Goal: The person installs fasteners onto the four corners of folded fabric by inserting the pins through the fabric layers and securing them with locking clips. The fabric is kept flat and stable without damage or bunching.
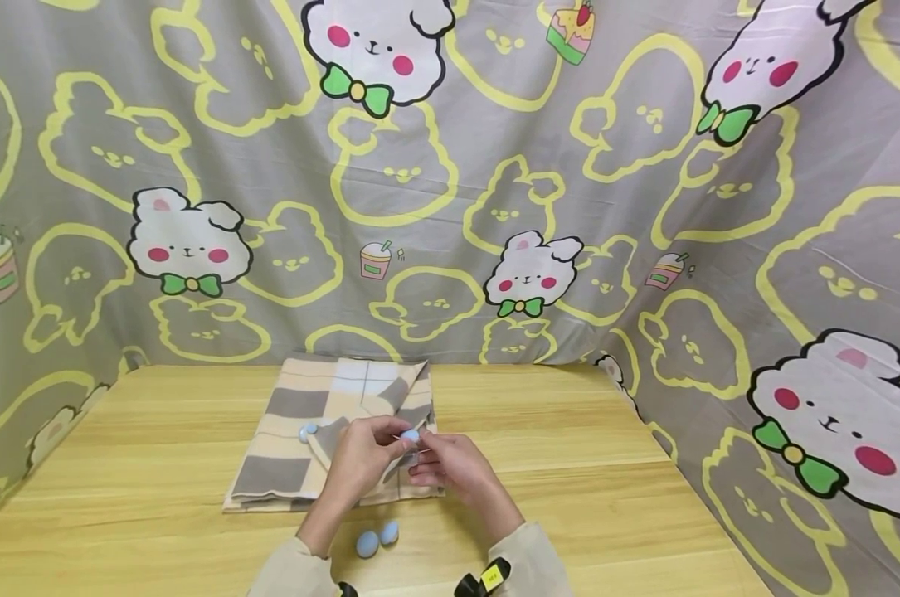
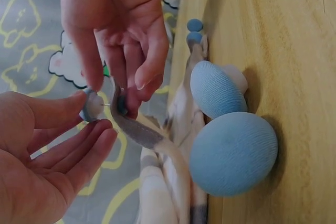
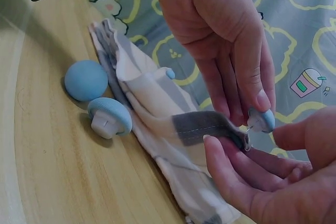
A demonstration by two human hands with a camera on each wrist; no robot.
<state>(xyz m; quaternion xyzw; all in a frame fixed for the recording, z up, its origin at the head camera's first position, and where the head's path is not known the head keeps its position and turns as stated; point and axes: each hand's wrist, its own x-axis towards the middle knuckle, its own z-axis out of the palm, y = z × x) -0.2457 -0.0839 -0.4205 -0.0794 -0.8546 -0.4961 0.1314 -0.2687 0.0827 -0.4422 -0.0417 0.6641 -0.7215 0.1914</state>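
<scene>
Clip (image 1: 410,435) at a raised edge of the blanket (image 1: 274,473), needle toward the cloth

Long axis of the clip follows its needle (image 2: 106,105), thin and bare between the white base (image 2: 95,107) and the grey cloth. The blue cap (image 3: 270,119) faces up, away from the table (image 1: 569,497); the needle points down to the cloth edge. A blue part (image 2: 123,103) shows on the cloth's far side, partly hidden by fingers.

The clip lies above the blanket's right half, between both hands. The left hand (image 1: 363,448) has it in a narrow pinch at the fingertips. The right hand (image 1: 457,464) curls about the lifted cloth, one digit at the cap's edge; whether that digit bears any weight cannot be told.

The blanket, checked in grey, cream and white, lies folded, its layers showing along the near edge. A blue fastener (image 1: 308,431) sits on its left part. Nearer the person, two loose clips lie side by side: the left one (image 1: 367,544) shows a round blue top, the right one (image 1: 390,532) rests tilted, white base exposed. Pale sleeves (image 1: 532,560) enter below. Beyond the table hangs a grey curtain (image 1: 420,240) printed with rabbits and cups.
</scene>
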